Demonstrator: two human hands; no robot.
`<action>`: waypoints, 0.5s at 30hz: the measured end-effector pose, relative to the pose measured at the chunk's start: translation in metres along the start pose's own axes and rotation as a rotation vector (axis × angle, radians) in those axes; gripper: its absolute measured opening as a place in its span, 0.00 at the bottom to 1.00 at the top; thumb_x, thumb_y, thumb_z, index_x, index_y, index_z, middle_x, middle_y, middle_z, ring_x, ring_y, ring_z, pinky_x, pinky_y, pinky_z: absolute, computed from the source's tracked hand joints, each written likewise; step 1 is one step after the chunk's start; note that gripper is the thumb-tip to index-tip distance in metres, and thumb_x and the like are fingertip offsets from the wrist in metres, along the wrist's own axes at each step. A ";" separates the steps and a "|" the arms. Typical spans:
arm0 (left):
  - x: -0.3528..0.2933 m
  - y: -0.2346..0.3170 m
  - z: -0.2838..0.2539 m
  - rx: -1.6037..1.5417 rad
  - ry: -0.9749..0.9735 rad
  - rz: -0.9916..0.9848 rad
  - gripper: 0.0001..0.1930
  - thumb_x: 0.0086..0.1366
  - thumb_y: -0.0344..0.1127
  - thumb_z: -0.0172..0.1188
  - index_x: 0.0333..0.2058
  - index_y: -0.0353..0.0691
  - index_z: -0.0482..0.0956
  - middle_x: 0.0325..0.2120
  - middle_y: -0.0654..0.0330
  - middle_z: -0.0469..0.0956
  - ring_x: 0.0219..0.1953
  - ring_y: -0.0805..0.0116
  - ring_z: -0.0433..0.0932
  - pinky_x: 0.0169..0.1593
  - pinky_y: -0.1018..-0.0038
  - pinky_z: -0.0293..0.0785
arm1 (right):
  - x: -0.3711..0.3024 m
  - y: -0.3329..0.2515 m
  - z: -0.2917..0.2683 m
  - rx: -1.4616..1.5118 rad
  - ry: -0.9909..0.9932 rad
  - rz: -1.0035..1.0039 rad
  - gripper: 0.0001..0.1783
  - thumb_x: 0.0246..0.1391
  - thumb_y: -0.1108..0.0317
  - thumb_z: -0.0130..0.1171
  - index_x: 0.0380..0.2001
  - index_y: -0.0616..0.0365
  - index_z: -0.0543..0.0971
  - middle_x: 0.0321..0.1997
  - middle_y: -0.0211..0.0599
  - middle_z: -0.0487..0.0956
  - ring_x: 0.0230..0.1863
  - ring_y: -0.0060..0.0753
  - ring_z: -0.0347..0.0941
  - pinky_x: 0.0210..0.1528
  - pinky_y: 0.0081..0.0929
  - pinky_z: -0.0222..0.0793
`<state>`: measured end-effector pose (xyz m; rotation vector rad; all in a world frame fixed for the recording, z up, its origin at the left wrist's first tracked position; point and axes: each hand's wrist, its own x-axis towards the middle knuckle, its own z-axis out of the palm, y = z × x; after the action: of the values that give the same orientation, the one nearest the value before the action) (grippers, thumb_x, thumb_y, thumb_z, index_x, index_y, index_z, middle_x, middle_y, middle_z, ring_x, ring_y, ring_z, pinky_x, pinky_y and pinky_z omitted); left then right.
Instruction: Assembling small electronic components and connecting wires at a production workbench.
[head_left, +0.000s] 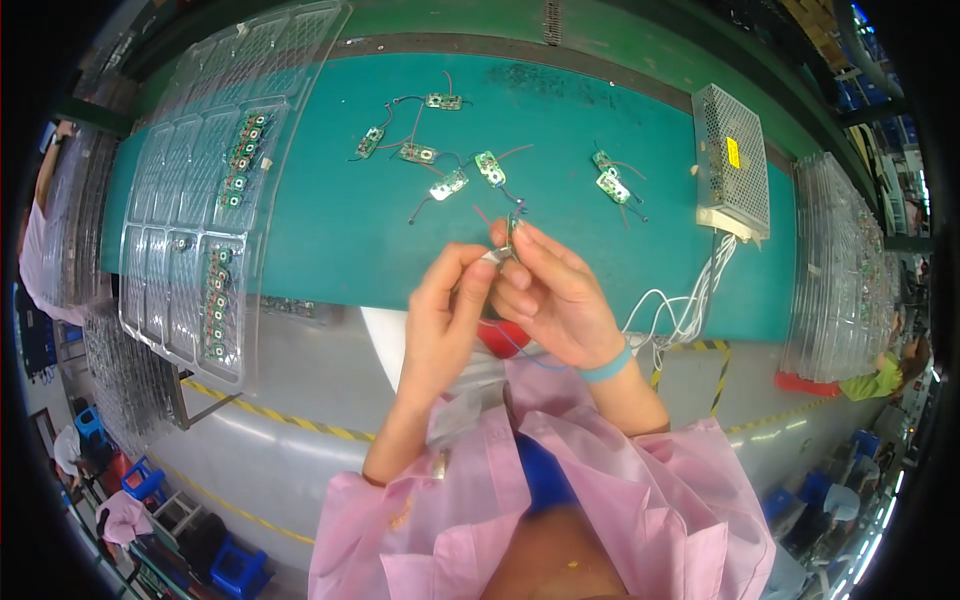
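Observation:
Over the near edge of the green mat my two hands meet, fingers closed. My right hand (560, 300) pinches a small green circuit board (511, 232) held edge-on, with thin wires at its top. My left hand (445, 315) grips a small whitish piece (495, 256) against the board's lower end; its exact kind is too small to tell. Beyond the hands lie several loose circuit boards with red and dark wires, among them one board (490, 169) just ahead and another (449, 184) to its left. Two more boards (612, 186) lie together farther right.
A clear plastic tray (150, 225) at the left holds rows of boards. At the right stands a perforated metal power supply (733, 160) with white cables (690, 305) running over the mat's (340, 215) edge. Stacked clear trays (838, 270) rise beyond it. A blue strap (607, 366) circles my right wrist.

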<state>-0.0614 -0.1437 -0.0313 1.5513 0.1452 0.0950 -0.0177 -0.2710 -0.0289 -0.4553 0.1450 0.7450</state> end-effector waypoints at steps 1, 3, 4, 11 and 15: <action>0.000 0.000 0.000 0.032 0.000 0.019 0.06 0.64 0.29 0.50 0.36 0.35 0.74 0.27 0.63 0.73 0.26 0.74 0.66 0.32 0.80 0.63 | 0.000 0.000 0.000 -0.002 0.002 0.000 0.10 0.62 0.65 0.47 0.43 0.58 0.71 0.22 0.26 0.70 0.18 0.15 0.60 0.20 0.13 0.51; 0.000 -0.001 -0.001 0.097 0.000 0.058 0.06 0.64 0.29 0.50 0.36 0.35 0.74 0.27 0.63 0.73 0.26 0.73 0.66 0.32 0.79 0.64 | 0.000 0.000 0.000 -0.007 0.005 0.002 0.10 0.63 0.64 0.47 0.43 0.58 0.71 0.22 0.26 0.70 0.18 0.14 0.60 0.19 0.12 0.51; 0.000 -0.002 -0.002 0.097 0.000 0.057 0.06 0.64 0.29 0.50 0.36 0.35 0.74 0.27 0.63 0.73 0.26 0.73 0.66 0.32 0.79 0.64 | 0.000 0.001 0.000 -0.006 0.006 0.002 0.10 0.63 0.64 0.47 0.43 0.58 0.71 0.22 0.26 0.70 0.18 0.14 0.60 0.19 0.12 0.51; 0.003 -0.007 -0.006 0.293 0.024 0.198 0.06 0.63 0.29 0.52 0.37 0.35 0.75 0.27 0.62 0.74 0.26 0.72 0.67 0.31 0.78 0.65 | 0.001 0.006 0.002 -0.128 -0.005 -0.031 0.13 0.63 0.61 0.47 0.44 0.58 0.71 0.21 0.26 0.69 0.18 0.15 0.59 0.20 0.13 0.53; 0.004 -0.003 -0.005 0.201 0.013 0.162 0.07 0.64 0.30 0.51 0.37 0.35 0.74 0.27 0.62 0.74 0.26 0.73 0.66 0.30 0.79 0.64 | 0.003 0.010 0.002 -0.222 -0.013 -0.078 0.15 0.63 0.59 0.46 0.45 0.58 0.70 0.21 0.26 0.68 0.18 0.16 0.59 0.20 0.14 0.54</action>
<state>-0.0578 -0.1386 -0.0347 1.7618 0.0393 0.2243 -0.0226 -0.2613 -0.0316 -0.6638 0.0319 0.6899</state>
